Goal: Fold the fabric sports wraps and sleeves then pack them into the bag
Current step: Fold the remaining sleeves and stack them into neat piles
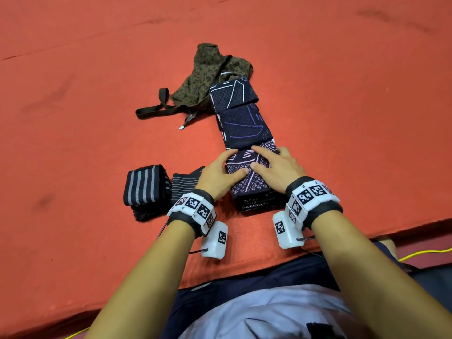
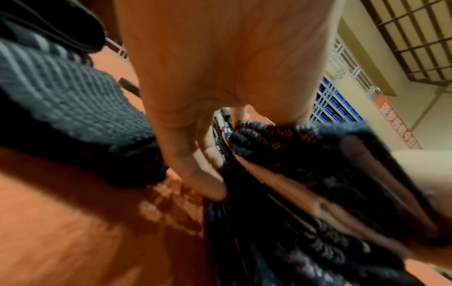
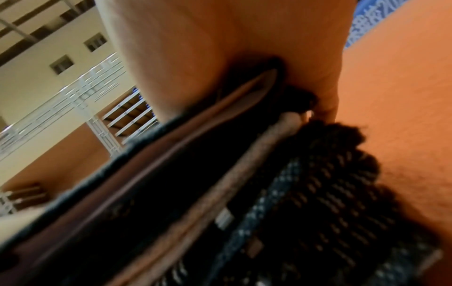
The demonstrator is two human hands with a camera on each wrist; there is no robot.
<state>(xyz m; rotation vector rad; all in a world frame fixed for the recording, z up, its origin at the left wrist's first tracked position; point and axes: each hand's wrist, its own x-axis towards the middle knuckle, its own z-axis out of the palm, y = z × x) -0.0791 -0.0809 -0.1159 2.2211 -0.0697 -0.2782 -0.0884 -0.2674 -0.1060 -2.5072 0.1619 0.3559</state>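
Two hands: your left hand (image 1: 220, 173) and right hand (image 1: 276, 165) press flat, fingers spread, on the navy patterned sleeve (image 1: 241, 123), which runs lengthwise away from you toward the leopard-print bag (image 1: 208, 77). Only the head view shows the folded striped wraps (image 1: 145, 187) lying left on the orange bench (image 1: 73, 118); wrist views just show blurry fabric.

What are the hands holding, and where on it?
Both the left hand and right hand press on the near folded end of the dark patterned sleeve, fingers over its top.
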